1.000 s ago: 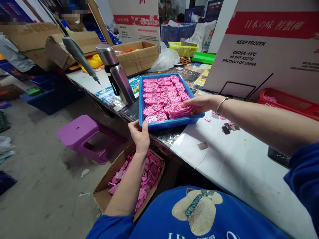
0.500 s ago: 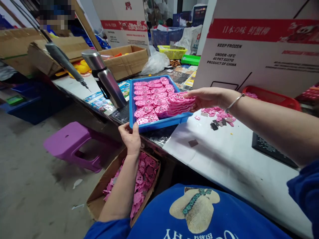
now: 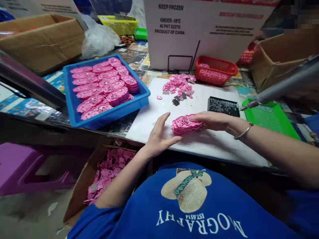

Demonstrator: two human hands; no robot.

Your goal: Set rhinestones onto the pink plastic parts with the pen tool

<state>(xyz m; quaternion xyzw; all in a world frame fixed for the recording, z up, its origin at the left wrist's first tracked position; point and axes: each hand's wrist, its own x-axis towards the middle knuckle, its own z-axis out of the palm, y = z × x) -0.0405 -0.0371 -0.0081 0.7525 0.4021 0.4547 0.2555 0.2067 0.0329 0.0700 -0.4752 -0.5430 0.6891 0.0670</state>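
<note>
A stack of pink pieces (image 3: 184, 124) is gripped at its right end by my right hand (image 3: 211, 120), just above the white work surface (image 3: 147, 116). To the left of the stack, my left hand (image 3: 160, 137) is spread, thumb and fingers apart, with nothing in it. A blue tray (image 3: 107, 117) on the left holds several rows of stacked pink pieces (image 3: 99, 84). Behind the hands lies a loose pile of small pink pieces (image 3: 178, 83) with grey and black bits beside it.
Behind the pile stands a red basket (image 3: 215, 71). A black tray (image 3: 223, 107), a green tray (image 3: 271, 119) and a metal tool (image 3: 281, 81) are on the right. Below the table edge sits a cardboard box (image 3: 79, 189) of pink scraps, beside a purple stool (image 3: 17, 166).
My right hand has carried the stack from the blue tray to over the white surface. My left hand has let go of the tray and come beside the stack. The view has turned right.
</note>
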